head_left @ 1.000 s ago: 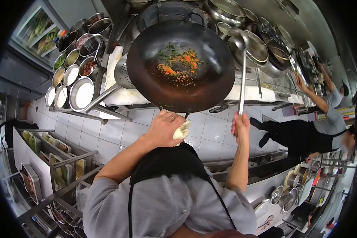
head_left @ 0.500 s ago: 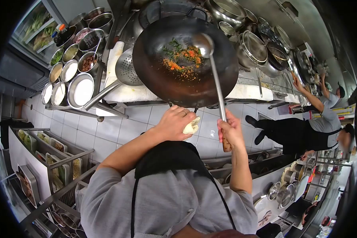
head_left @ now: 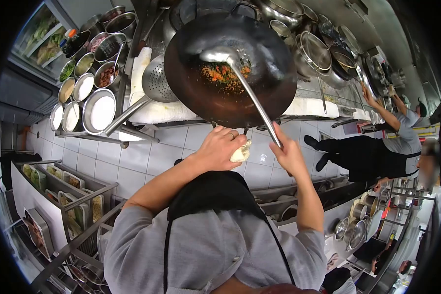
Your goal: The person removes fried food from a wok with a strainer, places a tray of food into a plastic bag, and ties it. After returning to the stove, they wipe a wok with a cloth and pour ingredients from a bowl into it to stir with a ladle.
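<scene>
A large dark wok [head_left: 274, 83] sits on the stove, with chopped orange and green food [head_left: 225, 77] at its middle. My left hand [head_left: 219, 148] is closed round a pale folded cloth [head_left: 241, 151] at the wok's near edge, where the handle is mostly hidden. In my right hand [head_left: 289, 156] is the long handle of a metal ladle [head_left: 252, 93]. The ladle's bowl is inside the wok, over the far side of the food. A perforated strainer [head_left: 158, 81] lies just left of the wok.
Metal containers of ingredients [head_left: 99, 111] stand at the left. Pots and a wire strainer [head_left: 314, 53] are at the right back. Two other people work at the far right, one in a black apron [head_left: 377, 158]. Trays of food [head_left: 76, 208] stand at lower left.
The ladle has swung left from beyond the wok's right side to over the food, and my right hand has moved left with it. The green pieces now look more mixed in. My left hand has shifted slightly right.
</scene>
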A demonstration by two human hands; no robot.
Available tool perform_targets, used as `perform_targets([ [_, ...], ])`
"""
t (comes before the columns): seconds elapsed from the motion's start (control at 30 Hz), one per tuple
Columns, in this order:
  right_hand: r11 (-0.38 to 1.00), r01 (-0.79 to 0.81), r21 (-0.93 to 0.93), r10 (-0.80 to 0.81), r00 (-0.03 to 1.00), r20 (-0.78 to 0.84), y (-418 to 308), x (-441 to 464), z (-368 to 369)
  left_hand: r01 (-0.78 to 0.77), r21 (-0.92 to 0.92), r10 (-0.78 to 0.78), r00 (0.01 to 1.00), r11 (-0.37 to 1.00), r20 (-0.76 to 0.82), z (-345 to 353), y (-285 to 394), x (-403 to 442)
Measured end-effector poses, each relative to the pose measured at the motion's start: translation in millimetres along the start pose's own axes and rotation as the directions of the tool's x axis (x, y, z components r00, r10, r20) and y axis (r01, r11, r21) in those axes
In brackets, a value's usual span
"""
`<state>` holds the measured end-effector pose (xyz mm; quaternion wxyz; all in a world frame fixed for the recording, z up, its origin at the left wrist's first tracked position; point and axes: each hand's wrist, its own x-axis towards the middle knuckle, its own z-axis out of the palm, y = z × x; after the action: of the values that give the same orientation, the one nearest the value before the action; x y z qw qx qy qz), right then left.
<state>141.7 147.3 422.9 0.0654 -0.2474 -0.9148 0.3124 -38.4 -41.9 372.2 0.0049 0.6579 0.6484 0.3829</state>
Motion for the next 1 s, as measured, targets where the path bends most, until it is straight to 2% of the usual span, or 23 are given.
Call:
perform_targets([
  [0.03,0.995,0.048,-0.092,-0.048,0.999,-0.003,3,-14,-5,-0.002,-0.003,0.002,1.000,1.000,0.001,0,-1,0],
  [0.13,0.975,0.034,-0.222,-0.034,0.999,0.003,-1,-55,-30,-0.005,-0.015,0.005,1.000,1.000,-0.001,1,-2,0],
  [0.23,0.973,-0.201,-0.116,0.207,0.977,0.041,-34,-87,-54,-0.008,-0.030,0.009,1.000,1.000,0.003,2,-3,-1],
  [0.3,0.886,-0.421,0.195,0.392,0.904,0.172,-33,-111,-67,-0.018,-0.040,0.018,1.000,0.999,0.004,2,-5,0],
  [0.37,0.712,-0.570,0.411,0.484,0.822,0.300,-36,-123,-70,-0.017,-0.039,0.017,1.000,0.999,0.008,3,-5,0],
  [0.47,0.684,-0.566,0.461,0.456,0.824,0.336,-36,-107,-52,-0.037,-0.021,0.036,0.999,0.999,-0.026,3,-5,2],
  [0.5,0.747,-0.555,0.367,0.472,0.831,0.295,-33,-95,-44,-0.046,-0.013,0.045,0.998,0.999,-0.043,3,-4,1],
  [0.6,0.745,-0.453,0.491,0.413,0.890,0.194,-28,-55,-21,-0.048,-0.016,0.047,0.998,0.999,-0.028,1,-4,2],
  [0.7,0.784,-0.400,0.474,0.407,0.909,0.094,-25,-25,-6,-0.036,-0.015,0.035,0.997,0.999,-0.064,4,-4,2],
  [0.9,0.715,-0.411,0.566,0.390,0.906,0.165,-31,-19,-11,-0.086,0.112,0.087,0.996,0.990,-0.005,-3,-5,6],
  [1.0,0.707,-0.387,0.592,0.397,0.910,0.121,-28,-23,-15,-0.144,0.225,0.150,0.989,0.964,-0.007,-14,-11,26],
])
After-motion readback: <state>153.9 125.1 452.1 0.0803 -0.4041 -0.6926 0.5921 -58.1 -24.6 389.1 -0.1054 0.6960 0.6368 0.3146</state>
